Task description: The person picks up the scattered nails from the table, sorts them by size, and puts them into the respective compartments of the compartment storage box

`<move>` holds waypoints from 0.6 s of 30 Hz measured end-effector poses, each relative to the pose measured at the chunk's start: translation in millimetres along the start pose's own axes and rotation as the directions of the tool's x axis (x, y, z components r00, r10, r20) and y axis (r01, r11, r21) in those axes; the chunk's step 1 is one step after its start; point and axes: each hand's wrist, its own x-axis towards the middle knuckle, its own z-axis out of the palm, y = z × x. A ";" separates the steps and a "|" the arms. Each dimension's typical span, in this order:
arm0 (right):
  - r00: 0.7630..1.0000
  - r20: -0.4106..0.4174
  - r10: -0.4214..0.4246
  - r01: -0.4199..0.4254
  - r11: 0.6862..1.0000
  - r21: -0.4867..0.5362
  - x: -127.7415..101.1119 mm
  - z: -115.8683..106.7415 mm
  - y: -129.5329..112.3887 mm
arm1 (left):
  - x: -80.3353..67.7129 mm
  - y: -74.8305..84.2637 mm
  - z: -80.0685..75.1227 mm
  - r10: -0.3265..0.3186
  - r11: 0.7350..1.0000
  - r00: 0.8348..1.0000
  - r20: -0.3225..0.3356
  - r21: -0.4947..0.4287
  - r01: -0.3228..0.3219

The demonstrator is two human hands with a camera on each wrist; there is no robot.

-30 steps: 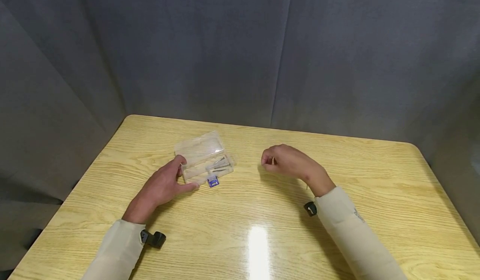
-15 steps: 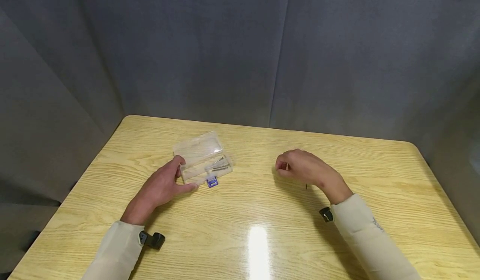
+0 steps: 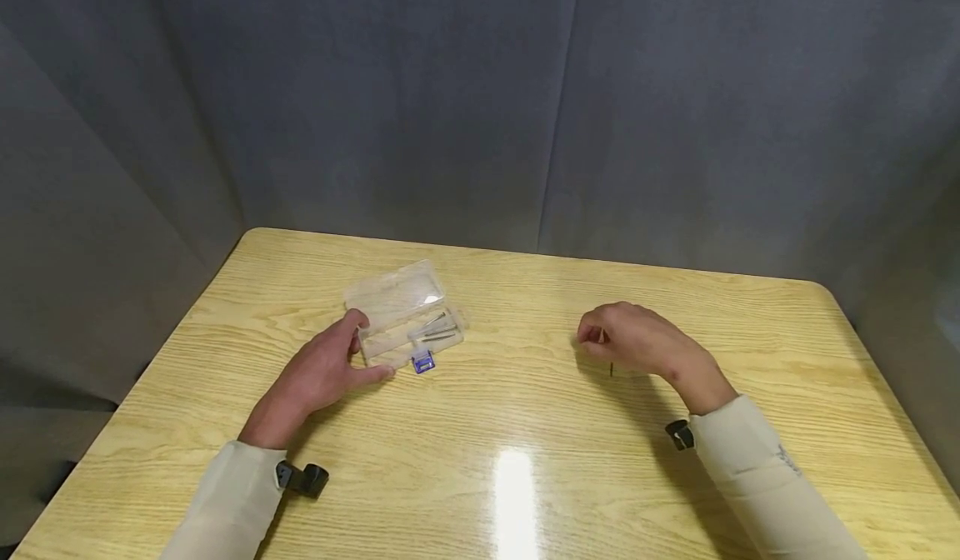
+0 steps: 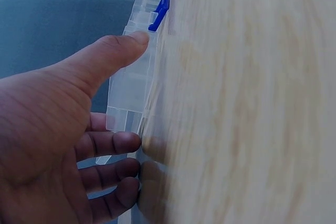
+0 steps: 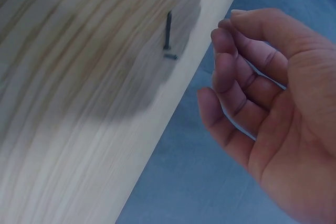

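A clear plastic case (image 3: 378, 341) lies with its lid raised back, left of the table's middle. Several long metal screws (image 3: 438, 332) lie in its right part, and a blue latch (image 3: 423, 362) shows at the front. My left hand (image 3: 322, 372) holds the case's left end, thumb (image 4: 123, 51) along the front wall, fingers at the end. Off to the right, my right hand (image 3: 637, 339) hovers over the table, fingers loosely curled, nothing visible between thumb and fingertips. Below it lies a dark screw (image 5: 168, 30), beside a shorter dark piece (image 5: 170, 56); the hand partly hides them in the head view.
The wooden table (image 3: 517, 410) has a rounded far edge, with a grey curtain (image 3: 390, 110) hanging behind it. A bright light reflection falls on the table's front middle. Each sleeve carries a black wrist camera (image 3: 303, 478).
My right hand has moved right and slightly toward me, away from the case, and now sits over the dark screw. The left hand stays on the case.
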 end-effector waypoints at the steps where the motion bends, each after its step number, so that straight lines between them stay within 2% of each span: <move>1: 1.000 -0.003 0.001 -0.001 1.000 0.001 -1.3 -0.5 1.3 | -0.1 -0.2 0.0 0.003 1.000 1.000 -0.001 0.001 -0.003; 8: 0.999 -0.011 0.033 -0.033 0.999 0.029 -9.0 -3.5 10.0 | 0.6 -1.2 0.0 0.011 1.000 1.000 0.000 0.009 -0.011; 18: 0.995 0.005 0.101 -0.101 0.995 0.014 -18.3 -4.0 16.2 | 1.3 -1.6 1.2 0.005 1.000 1.000 0.011 0.004 -0.005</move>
